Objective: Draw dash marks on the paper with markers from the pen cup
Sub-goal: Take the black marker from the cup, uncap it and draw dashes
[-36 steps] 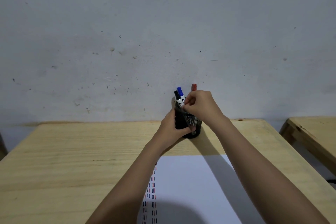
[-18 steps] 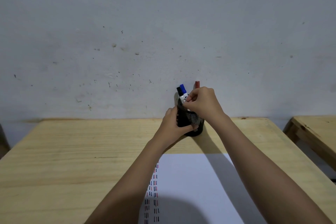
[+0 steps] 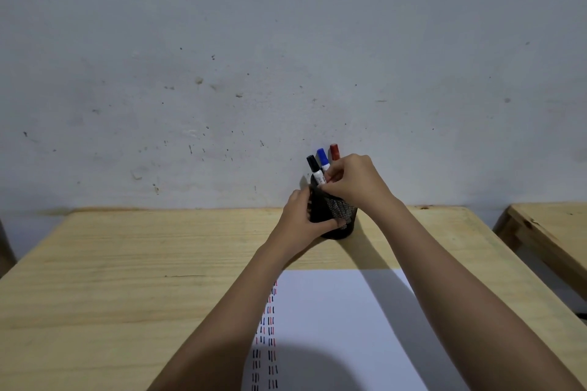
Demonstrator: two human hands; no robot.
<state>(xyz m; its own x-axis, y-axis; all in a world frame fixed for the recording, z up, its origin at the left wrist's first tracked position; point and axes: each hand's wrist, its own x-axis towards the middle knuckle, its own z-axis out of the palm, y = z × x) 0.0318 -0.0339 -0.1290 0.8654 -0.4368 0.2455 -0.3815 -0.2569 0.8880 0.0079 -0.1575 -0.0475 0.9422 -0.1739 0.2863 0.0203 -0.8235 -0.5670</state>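
Two hands meet at the black mesh pen cup (image 3: 341, 216), which stands at the far edge of the wooden worktop (image 3: 127, 263), close to the grey wall (image 3: 286, 41). The left hand (image 3: 303, 224) is wrapped around the cup's left side, thumb across the front of the mesh and fingers curled behind, gripping it firmly. The right hand (image 3: 355, 182) sits above the rim with its fingertips (image 3: 328, 176) pinched together on the barrel of a marker; which one they grip I cannot tell for sure, though they press where the blue marker (image 3: 323, 159) and the black marker (image 3: 314, 168) rise from the cup. Both of these lean slightly left, caps up, long axes near vertical. The red marker (image 3: 334, 152) stands behind the right hand, cap up, almost upright. Nearer the person, the white paper (image 3: 343, 327) lies flat on the worktop, with columns of short red and black dash marks (image 3: 270, 333) running along its left edge, partly hidden by the left forearm.
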